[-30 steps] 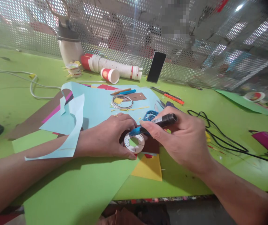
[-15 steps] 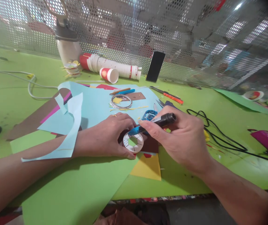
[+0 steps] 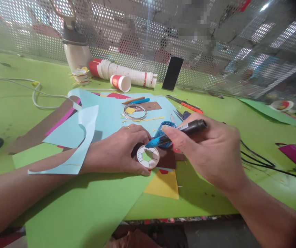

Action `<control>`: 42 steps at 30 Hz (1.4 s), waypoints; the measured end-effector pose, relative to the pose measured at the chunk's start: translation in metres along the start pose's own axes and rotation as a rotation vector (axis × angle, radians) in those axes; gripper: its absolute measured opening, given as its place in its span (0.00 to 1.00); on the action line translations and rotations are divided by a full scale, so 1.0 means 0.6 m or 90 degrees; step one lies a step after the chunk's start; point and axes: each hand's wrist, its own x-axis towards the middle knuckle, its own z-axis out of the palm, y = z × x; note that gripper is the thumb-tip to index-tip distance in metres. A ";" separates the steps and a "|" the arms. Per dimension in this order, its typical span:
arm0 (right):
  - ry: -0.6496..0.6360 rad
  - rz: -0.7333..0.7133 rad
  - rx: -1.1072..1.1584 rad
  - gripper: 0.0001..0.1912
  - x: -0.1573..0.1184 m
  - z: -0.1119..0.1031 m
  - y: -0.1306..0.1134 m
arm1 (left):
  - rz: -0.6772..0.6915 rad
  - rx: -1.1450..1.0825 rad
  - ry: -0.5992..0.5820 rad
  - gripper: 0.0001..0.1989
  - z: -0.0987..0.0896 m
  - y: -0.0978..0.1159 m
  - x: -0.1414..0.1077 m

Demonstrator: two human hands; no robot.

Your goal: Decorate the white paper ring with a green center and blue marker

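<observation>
The left hand curls around a white, flat-faced ring, apparently paper or card, thumb at its lower edge and fingers at the upper left. Thin dark lines split the ring's face, and small blue dots fill one part at its left. It sits over a dark brown piece of paper near the middle of the lime-green counter. The right hand grips a black marker with a blue front end, its tip at the ring's upper edge; whether it touches, I cannot tell.

If the left hand's hold loosens, the ring could turn and send the tip across a dividing line. The marker slants low, so a slip could leave a blue streak instead of a neat dot, and fresh dots could smear under a fingertip. The curved pale-blue paper strip lies over the left forearm, so lifting that arm could drag it along.

Compared with half a second ago, the right hand and marker are farther right, and the tip covers less of the ring. The pale-blue strip's upper end has swung to the right. The left hand and ring hold nearly the same place.
</observation>
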 end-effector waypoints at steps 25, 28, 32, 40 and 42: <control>-0.016 -0.032 -0.020 0.18 0.001 0.009 0.005 | -0.005 0.020 0.008 0.26 -0.002 0.006 0.002; -0.013 -0.027 -0.022 0.18 0.001 0.010 0.004 | -0.003 0.023 0.009 0.25 -0.001 0.005 0.002; -0.008 -0.031 -0.028 0.18 -0.002 0.009 -0.001 | -0.006 0.022 0.007 0.25 0.000 0.004 0.002; -0.009 -0.026 -0.061 0.21 -0.007 0.012 -0.010 | -0.016 0.009 -0.002 0.28 -0.001 0.006 0.001; -0.005 -0.028 -0.067 0.22 -0.008 0.013 -0.009 | -0.013 0.004 0.000 0.28 -0.001 0.005 0.001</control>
